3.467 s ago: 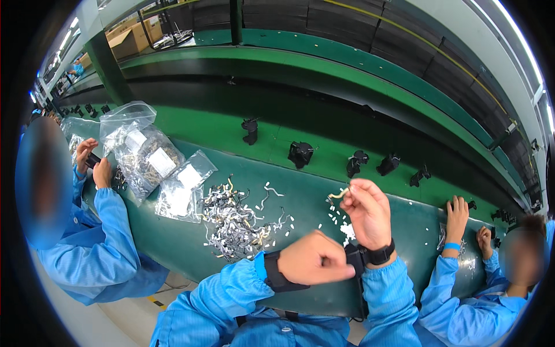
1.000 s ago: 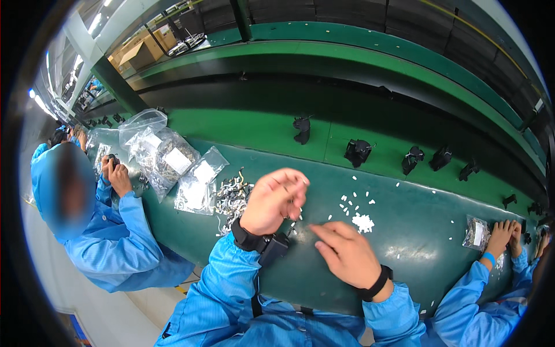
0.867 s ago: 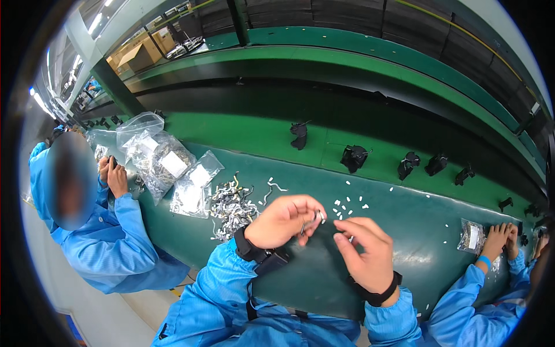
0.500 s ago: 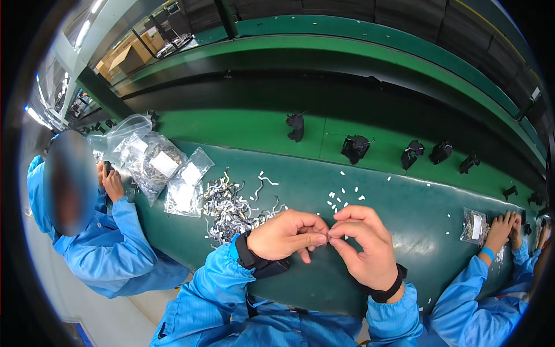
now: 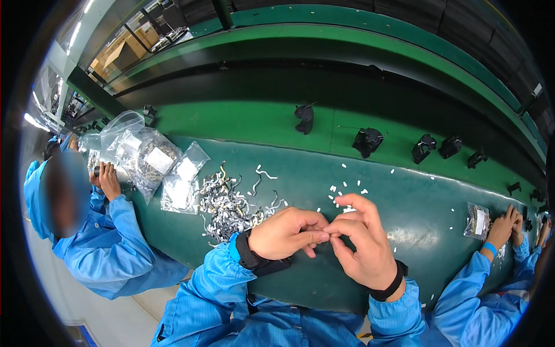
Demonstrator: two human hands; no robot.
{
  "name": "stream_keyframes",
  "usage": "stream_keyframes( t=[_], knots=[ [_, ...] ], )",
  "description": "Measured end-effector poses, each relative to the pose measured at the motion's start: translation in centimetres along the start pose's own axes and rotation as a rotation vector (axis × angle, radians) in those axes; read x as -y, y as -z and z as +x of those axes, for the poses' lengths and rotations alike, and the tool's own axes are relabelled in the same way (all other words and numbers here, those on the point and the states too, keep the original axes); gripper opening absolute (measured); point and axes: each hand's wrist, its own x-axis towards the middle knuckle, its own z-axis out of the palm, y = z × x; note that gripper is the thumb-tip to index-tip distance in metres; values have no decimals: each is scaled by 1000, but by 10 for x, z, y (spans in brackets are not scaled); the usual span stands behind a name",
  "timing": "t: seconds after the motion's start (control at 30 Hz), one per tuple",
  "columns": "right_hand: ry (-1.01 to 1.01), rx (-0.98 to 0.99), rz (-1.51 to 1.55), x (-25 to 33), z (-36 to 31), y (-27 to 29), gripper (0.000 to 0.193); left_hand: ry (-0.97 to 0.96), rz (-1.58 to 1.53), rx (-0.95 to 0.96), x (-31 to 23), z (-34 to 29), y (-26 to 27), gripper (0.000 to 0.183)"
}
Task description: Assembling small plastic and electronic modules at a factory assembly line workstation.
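Note:
My left hand (image 5: 284, 233) and my right hand (image 5: 365, 250) meet over the green tabletop, thumbs and fingertips pinched together. Whatever is between them is too small and too covered to make out. The right index finger arches above the pinch. Left of my hands lies a tangled pile of short grey, black and yellowish cables (image 5: 226, 202) with white connectors. Just beyond my right hand, small white pieces (image 5: 348, 210) are scattered. A dark flat object (image 5: 273, 268) sits beneath my left wrist, partly hidden.
Clear plastic bags of cables (image 5: 151, 159) stand at the left, and a smaller bag (image 5: 477, 221) lies at the right. Black parts (image 5: 367, 141) line the lower green strip behind the table (image 5: 324, 283). Co-workers in blue sit on both sides, one with a dark object (image 5: 103, 171).
The view has shifted slightly, and the black parts behind the table appear farther right. My hands stay pinched together in nearly the same place; the right fingers have moved slightly.

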Motion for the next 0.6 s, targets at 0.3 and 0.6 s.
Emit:
stream_keyframes(
  t=[0.3,0.6],
  knots=[
    [-281,-135,-106,-14,-3,2,34,-70,-214,-253,15,13,3,17],
    [-325,-195,-231,-21,-2,2,27,-75,-269,-264,14,13,3,17]
  ],
)
